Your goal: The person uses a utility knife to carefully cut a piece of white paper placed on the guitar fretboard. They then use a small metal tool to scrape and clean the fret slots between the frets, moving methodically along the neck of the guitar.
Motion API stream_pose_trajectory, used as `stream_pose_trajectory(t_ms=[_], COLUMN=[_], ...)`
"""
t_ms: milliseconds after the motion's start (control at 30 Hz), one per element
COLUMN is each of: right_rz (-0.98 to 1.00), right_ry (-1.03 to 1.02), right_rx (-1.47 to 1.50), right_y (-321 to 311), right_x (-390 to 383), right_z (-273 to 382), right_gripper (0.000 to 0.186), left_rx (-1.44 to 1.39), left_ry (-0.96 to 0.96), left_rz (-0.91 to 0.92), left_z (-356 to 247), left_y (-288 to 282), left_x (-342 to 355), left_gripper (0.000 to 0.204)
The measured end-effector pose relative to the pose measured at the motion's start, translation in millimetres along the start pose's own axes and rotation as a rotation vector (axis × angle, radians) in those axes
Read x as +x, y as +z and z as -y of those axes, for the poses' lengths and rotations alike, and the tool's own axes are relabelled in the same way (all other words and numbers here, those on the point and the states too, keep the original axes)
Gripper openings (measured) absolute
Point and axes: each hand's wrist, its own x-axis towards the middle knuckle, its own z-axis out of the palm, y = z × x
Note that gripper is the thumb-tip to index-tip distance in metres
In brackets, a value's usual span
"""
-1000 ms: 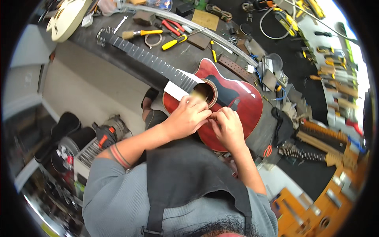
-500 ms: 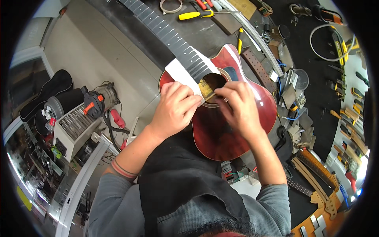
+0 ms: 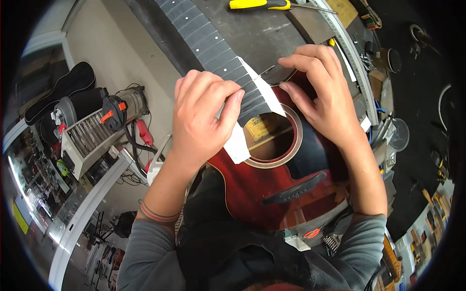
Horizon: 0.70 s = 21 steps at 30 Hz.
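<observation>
I see the red acoustic guitar (image 3: 272, 194) lying face up on the dark table (image 3: 262, 34), with its neck (image 3: 204, 41) running away toward the upper left. The view is now much closer to the body than a second ago; the head has come down over the soundhole (image 3: 272, 138), and both hands have moved from the soundhole up to the end of the fretboard.

My left hand (image 3: 204, 119) lies over the left edge of the fretboard end, the fingers curled and pressed together, the fingertips pushing down on the white paper strip (image 3: 240, 145) that runs along that side. My right hand (image 3: 320, 94) is on the other side, fingers slightly spread and bent, the tips resting on the white strip (image 3: 269, 94) at the right edge of the fretboard. Neither hand holds a tool; I cannot tell whether the strips are already stuck or only held.

I judge that the work has passed from placing the strips to pressing them flat beside the fretboard, so the top of the guitar is being masked here. A yellow-handled screwdriver (image 3: 259, 4) lies untouched on the table, well apart from the hands.
</observation>
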Motion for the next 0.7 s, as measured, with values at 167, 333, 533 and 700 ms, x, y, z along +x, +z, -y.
stream_pose_trajectory(t_ms=[167, 333, 533, 700], right_rz=[0.055, 0.112, 0.121, 0.126], right_ry=[-0.064, -0.136, -0.182, -0.196], right_rx=[0.071, 0.066, 0.041, 0.033], right_y=[10, 14, 19, 22], right_x=[10, 16, 22, 25], right_z=[-10, -14, -17, -16], right_gripper=[0.049, 0.040, 0.030, 0.027], left_rx=[0.067, 0.100, 0.129, 0.204], left_ry=[0.054, 0.083, 0.045, 0.123], left_rz=[0.051, 0.097, 0.046, 0.031], left_z=[1, 0, 2, 5], left_y=[-1, -1, 5, 7], left_x=[2, 6, 2, -1], left_gripper=[0.020, 0.023, 0.027, 0.033])
